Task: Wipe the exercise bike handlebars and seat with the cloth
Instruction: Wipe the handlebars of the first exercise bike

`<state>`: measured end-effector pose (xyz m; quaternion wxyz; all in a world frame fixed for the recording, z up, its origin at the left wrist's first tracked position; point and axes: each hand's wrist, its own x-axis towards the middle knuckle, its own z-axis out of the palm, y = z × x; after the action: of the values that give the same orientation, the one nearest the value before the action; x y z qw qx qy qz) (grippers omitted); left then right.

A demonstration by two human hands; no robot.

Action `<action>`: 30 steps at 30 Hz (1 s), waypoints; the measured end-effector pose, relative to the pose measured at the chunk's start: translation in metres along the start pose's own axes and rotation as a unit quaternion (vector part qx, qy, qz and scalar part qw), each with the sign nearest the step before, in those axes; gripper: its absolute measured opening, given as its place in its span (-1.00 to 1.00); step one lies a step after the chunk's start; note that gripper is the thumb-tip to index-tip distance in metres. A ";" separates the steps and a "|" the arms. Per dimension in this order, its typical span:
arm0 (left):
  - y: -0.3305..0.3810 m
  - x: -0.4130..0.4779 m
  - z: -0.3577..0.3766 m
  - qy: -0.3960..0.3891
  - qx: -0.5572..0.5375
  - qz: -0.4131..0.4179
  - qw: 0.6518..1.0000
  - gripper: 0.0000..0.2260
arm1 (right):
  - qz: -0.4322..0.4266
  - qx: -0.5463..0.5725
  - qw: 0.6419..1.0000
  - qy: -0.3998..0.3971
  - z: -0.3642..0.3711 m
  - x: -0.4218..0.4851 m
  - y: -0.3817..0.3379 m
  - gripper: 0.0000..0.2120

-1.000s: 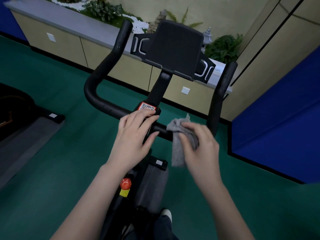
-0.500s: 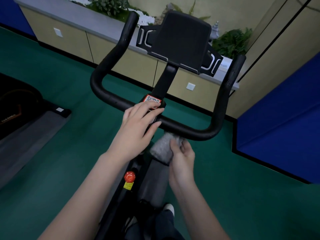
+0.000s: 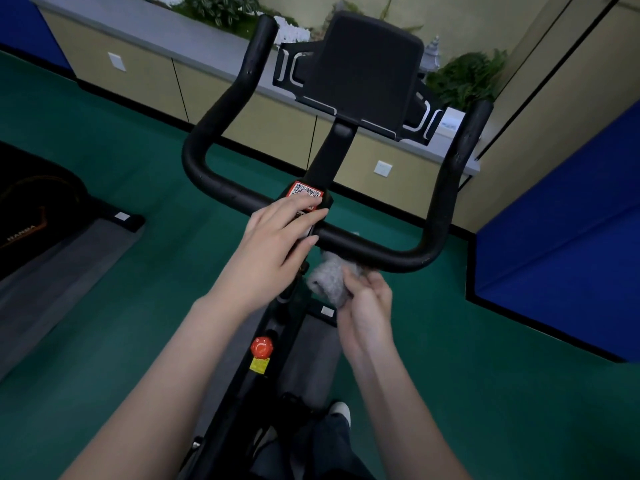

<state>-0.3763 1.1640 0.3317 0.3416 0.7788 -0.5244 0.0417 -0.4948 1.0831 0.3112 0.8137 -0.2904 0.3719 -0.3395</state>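
The black U-shaped handlebars [image 3: 384, 249] of the exercise bike fill the middle of the view, with a black tablet holder [image 3: 363, 71] above on the stem. My left hand [image 3: 277, 244] rests with straight fingers on the middle of the crossbar, over a red QR sticker [image 3: 304, 190]. My right hand [image 3: 367, 303] grips a bunched grey cloth [image 3: 329, 277] just under the crossbar, right of the stem. The cloth touches the bar's underside. The seat is out of view.
A red knob [image 3: 262, 347] sits on the bike frame below my hands. Another machine with a grey mat [image 3: 52, 258] stands at the left. A blue pad [image 3: 568, 230] is at the right, and a low beige cabinet wall [image 3: 145, 67] with plants runs behind.
My right hand has dropped with the cloth from the top of the crossbar to below it and bunched the cloth up. My left hand stays on the bar's middle.
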 end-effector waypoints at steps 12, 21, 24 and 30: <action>0.024 0.005 0.009 0.012 0.075 0.047 0.996 -0.68 | -0.031 -0.007 1.000 0.002 -0.001 0.000 0.001 -0.75; 0.039 0.007 0.028 -0.001 0.098 0.057 0.994 -0.65 | -0.031 -0.045 0.999 -0.004 -0.009 -0.001 -0.007 -0.73; 0.037 0.009 0.031 0.021 0.086 0.053 0.995 -0.66 | -0.043 -0.038 0.998 -0.014 -0.020 -0.002 -0.017 -0.72; 0.035 0.010 0.038 0.057 0.057 0.039 0.996 -0.71 | -0.148 -0.055 0.977 0.144 -0.055 -0.003 -0.040 -0.67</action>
<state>-0.4129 1.1267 0.3236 0.3238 0.7722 -0.5312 0.1290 -0.5537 1.0493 0.3103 0.6754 -0.3340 0.4563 -0.4734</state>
